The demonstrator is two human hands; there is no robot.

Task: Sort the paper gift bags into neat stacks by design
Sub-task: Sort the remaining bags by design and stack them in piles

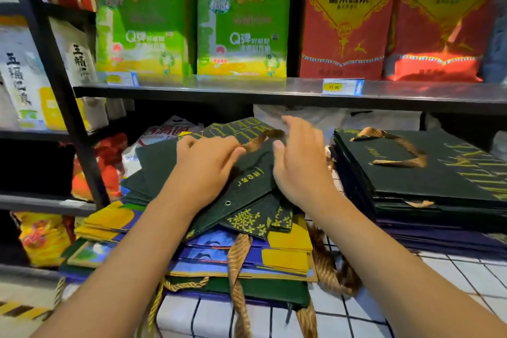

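Note:
A messy pile of flat paper gift bags lies in front of me. Dark green bags with gold lettering (pixel 247 181) lie on top, fanned out at angles. Blue and yellow bags (pixel 285 252) lie underneath. My left hand (pixel 204 170) rests on the top green bag with fingers stretched toward its gold ribbon handle (pixel 263 140). My right hand (pixel 299 162) hovers over the same bag, fingers loosely curved, thumb near the handle. At the right stands a neater stack of dark green bags (pixel 422 173) with gold handles, on top of purple ones.
The bags lie on a white tiled surface (pixel 466 274). A dark shelf (pixel 274 90) runs just above the pile, holding green and red rice packs. A black rack post (pixel 68 96) stands at the left. Loose gold ribbon handles (pixel 238 277) hang toward me.

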